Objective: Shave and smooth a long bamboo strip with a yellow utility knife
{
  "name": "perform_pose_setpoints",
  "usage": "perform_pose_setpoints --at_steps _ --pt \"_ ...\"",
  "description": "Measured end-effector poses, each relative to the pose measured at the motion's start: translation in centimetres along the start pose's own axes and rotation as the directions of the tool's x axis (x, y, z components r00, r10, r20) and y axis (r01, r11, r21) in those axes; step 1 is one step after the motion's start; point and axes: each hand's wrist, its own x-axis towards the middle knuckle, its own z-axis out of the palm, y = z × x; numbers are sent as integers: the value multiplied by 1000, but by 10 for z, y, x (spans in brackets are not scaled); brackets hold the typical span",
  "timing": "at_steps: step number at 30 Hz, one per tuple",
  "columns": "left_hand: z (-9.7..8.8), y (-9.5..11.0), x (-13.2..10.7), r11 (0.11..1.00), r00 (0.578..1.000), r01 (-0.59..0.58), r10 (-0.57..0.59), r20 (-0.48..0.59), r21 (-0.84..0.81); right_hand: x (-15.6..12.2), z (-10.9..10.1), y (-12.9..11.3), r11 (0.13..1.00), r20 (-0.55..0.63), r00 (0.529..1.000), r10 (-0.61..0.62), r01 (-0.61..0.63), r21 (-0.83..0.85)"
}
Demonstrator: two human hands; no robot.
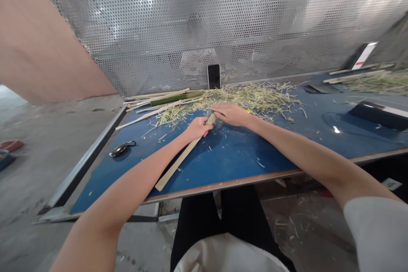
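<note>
A long, pale bamboo strip [178, 165] slants across the blue tabletop, its near end close to the front edge. My left hand [199, 128] is closed around its upper part, thumb on top. Against the strip's far end rests my right hand [230, 113], its fingers bent and pressed together; what they hold, if anything, is hidden. A small yellow bit [247, 111] shows beside the right wrist, too little of it visible to name. Just beyond both hands lies a heap of thin bamboo shavings [255, 95].
Several bamboo strips [156, 112] and a green bamboo piece [177, 97] lie at the back left. A phone [213, 77] leans on the perforated metal screen [178, 21]. A dark oval object with a loop [119, 149] sits left; a black, white-topped object [381, 114] is right.
</note>
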Motion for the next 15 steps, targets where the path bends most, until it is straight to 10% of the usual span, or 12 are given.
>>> perform_pose_setpoints --at_steps 15 --pt "0 -3 1 1000 1000 -25 25 -14 11 0 -2 -6 1000 11 1000 -2 1 31"
